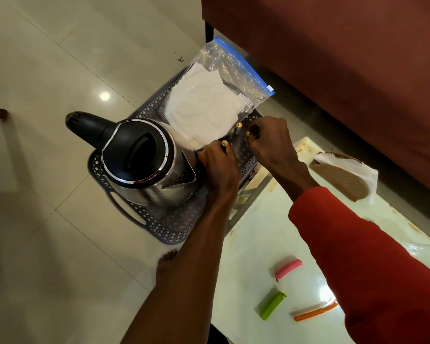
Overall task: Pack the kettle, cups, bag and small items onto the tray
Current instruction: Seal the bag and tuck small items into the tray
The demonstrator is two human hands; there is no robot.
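A grey perforated tray (124, 219) lies on the floor. On it stands a steel kettle (144, 165) with a black lid and handle. A clear zip bag (214, 100) with white paper inside lies across the tray's far end. Several small gold-tipped batteries (239, 125) stand upright at the bag's near edge. My left hand (219, 167) pinches one battery (224, 143) beside the kettle. My right hand (271, 140) pinches another battery (250, 133). No cups are in view.
A white table (258, 244) at the right holds a pink clip (287, 268), a green clip (272, 306), an orange clip (315, 311) and a brown paper piece (340, 180). A dark red sofa (345, 58) fills the top right. A bare foot (165, 264) stands by the tray.
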